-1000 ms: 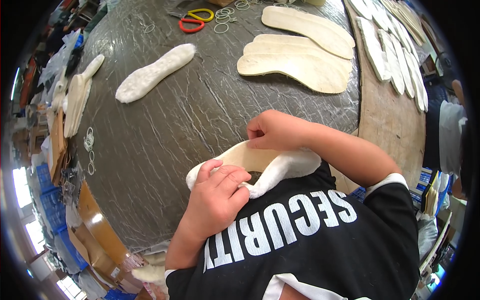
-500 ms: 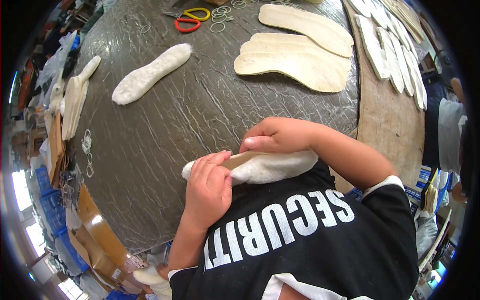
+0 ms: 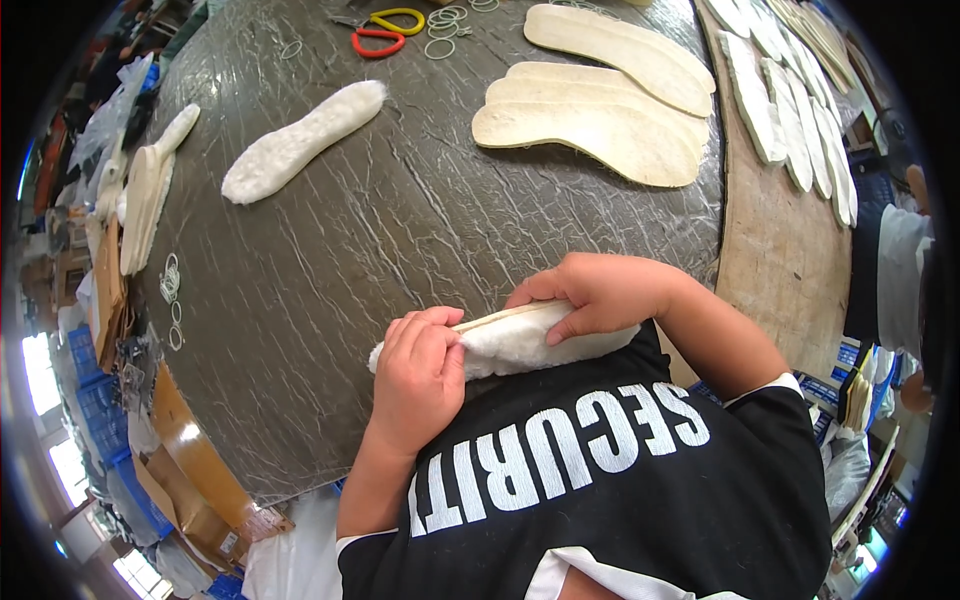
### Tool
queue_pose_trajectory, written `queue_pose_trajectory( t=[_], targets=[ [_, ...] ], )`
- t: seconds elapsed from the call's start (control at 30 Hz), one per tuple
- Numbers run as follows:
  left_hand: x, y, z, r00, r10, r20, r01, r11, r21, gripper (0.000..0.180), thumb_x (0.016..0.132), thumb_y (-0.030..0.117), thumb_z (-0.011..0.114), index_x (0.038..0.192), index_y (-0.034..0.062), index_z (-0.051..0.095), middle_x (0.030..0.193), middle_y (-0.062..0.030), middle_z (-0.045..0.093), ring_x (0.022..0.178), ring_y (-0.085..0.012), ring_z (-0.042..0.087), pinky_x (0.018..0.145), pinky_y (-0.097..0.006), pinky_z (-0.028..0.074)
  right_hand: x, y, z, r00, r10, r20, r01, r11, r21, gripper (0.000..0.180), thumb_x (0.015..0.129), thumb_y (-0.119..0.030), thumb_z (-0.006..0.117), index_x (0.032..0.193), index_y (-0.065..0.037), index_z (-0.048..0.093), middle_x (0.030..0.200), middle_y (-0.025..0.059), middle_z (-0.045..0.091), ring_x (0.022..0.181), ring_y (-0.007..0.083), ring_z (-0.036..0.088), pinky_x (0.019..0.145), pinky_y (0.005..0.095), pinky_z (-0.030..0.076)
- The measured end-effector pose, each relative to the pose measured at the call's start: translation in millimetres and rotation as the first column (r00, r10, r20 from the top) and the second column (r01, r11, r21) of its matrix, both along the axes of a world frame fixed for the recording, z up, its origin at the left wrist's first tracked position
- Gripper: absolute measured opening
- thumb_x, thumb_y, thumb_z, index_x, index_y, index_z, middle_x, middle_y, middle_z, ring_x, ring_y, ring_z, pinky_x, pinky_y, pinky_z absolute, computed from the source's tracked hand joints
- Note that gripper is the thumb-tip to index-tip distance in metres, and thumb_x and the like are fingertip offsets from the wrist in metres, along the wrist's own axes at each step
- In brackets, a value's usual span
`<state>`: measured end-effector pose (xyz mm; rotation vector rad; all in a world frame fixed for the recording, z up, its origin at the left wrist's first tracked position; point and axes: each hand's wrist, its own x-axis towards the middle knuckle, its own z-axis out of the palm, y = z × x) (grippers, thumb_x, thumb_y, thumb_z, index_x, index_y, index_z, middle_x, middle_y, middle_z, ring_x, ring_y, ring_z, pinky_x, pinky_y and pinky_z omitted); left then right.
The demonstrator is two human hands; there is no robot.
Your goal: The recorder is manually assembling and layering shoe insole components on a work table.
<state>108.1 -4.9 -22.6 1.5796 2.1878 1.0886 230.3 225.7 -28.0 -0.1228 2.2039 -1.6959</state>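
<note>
Close to my body, at the table's near edge, both hands hold a white fleecy insole (image 3: pixel 515 345) on its edge, the fluffy side toward me. My left hand (image 3: pixel 420 358) is closed around its left part, fingers over the top edge. Around the right part, my right hand (image 3: pixel 590 296) grips with the thumb on the fleece and the fingers behind. A cream-coloured edge, maybe a second layer, shows along the top. Another white fleecy insole (image 3: pixel 303 142) lies flat farther off to the left.
Flat cream insoles (image 3: pixel 590 130) lie stacked at the far right of the dark plastic-covered table (image 3: pixel 400 215). Scissors (image 3: pixel 385 35) with red and yellow handles and several pale rubber bands (image 3: pixel 442 42) lie at the back. White insoles (image 3: pixel 752 100) line a wooden board at right.
My right hand has shifted slightly right, and its thumb has come over onto the fleece. The gap along the insole's top edge has narrowed. My left hand keeps its hold.
</note>
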Motion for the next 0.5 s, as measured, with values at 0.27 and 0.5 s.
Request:
queue_pose_trajectory(
  t=[0.27,0.5],
  targets=[
    [0.7,1.6,-0.9,1.000,-0.030,-0.005,0.030,0.999,0.023,0.018,0.072,-0.003,0.067,0.083,0.0033,0.054,0.091,-0.0116,0.065,0.079,-0.0294,0.061,0.073,-0.039,0.045,-10.5,-18.8,40.0,0.999,0.027,0.039,-0.041,0.900,0.433,0.037,0.080,-0.028,0.071,0.110,-0.007,0.064,0.081,0.0180,0.068,0.080,0.0367,0.066,0.072,0.0433,0.051],
    [-4.8,-6.5,1.3,0.999,-0.011,0.035,0.010,0.999,0.033,0.025,0.071,0.003,0.073,0.091,0.0028,0.058,0.098,-0.0109,0.066,0.085,-0.0301,0.061,0.078,-0.039,0.047,-5.0,-29.3,25.5,0.991,-0.059,-0.121,0.115,0.837,0.535,0.022,0.081,-0.027,0.069,0.095,-0.010,0.065,0.068,0.0126,0.065,0.068,0.0334,0.065,0.063,0.0432,0.050]
  ],
)
